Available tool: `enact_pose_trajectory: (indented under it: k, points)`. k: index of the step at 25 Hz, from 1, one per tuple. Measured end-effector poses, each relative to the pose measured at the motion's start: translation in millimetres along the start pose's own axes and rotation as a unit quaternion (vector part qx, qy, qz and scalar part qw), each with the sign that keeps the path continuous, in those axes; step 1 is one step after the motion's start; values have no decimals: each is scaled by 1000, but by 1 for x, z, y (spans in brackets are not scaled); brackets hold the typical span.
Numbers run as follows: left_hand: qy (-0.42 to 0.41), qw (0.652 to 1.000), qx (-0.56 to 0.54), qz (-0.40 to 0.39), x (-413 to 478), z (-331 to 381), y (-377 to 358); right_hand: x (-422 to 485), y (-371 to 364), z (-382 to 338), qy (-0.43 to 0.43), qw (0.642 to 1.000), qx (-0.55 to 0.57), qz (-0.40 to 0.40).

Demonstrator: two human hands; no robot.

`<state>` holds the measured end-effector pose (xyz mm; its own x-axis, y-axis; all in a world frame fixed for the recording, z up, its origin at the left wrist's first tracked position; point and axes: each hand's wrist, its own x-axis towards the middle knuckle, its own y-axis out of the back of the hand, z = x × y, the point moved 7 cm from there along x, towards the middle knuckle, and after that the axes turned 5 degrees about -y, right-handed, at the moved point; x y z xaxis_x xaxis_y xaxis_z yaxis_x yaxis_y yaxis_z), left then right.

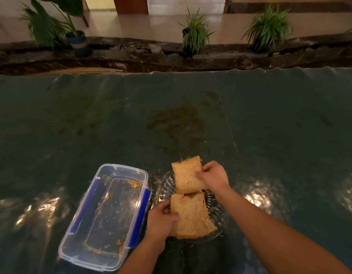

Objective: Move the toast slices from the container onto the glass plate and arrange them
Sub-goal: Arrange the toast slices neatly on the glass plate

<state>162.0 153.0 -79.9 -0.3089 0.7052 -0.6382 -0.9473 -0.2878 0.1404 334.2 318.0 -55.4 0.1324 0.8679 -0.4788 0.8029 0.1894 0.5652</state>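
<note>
Two stacks of brown toast lie on the ribbed glass plate [165, 186]. The far toast stack [186, 176] overhangs the plate's back rim, and my right hand [213, 176] grips its right edge. The near toast stack [192, 216] covers the plate's front half, with my left hand [162, 221] holding its left edge. To the left stands the clear plastic container [104, 216] with blue side clips. It holds only crumbs and one small toast scrap [133, 183].
A dark green glossy sheet [270, 125] covers the table, with a brownish stain [177, 123] behind the plate and crumbs scattered round it. Beyond the table's far edge a dark ledge carries potted plants [195, 34].
</note>
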Motion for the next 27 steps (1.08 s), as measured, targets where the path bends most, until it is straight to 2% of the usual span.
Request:
enact_pose_trajectory:
  k: [3, 6, 9, 14, 18, 21, 23, 25, 27]
  points:
    - [6, 1000, -16, -10, 0, 2, -1, -8, 12, -12, 31, 994, 105, 2]
    - [14, 1000, -18, -18, 2, 6, -2, -10, 31, -5, 17, 979, 203, 9]
    - [18, 1000, -18, -11, 7, 11, -1, -9, 45, 23, -21, 965, 259, 14]
    - [-7, 1000, 4, -22, 9, 14, -4, -4, 42, 76, -118, 951, 284, 14]
    - [-17, 1000, -22, -10, 8, 16, 1, -4, 42, 76, -87, 980, 177, 27]
    - [0, 997, -77, 3, 6, 16, 5, -9, 48, 64, -23, 998, -7, 51]
    - [1, 994, -106, -1, 4, 19, 7, -13, 49, 58, 14, 991, -118, 68]
    - [-7, 991, -133, -10, 2, 25, 9, -19, 50, 58, 28, 987, -132, 86]
    - [-23, 988, -150, -13, -1, 35, 13, -27, 54, 62, 31, 991, -87, 99]
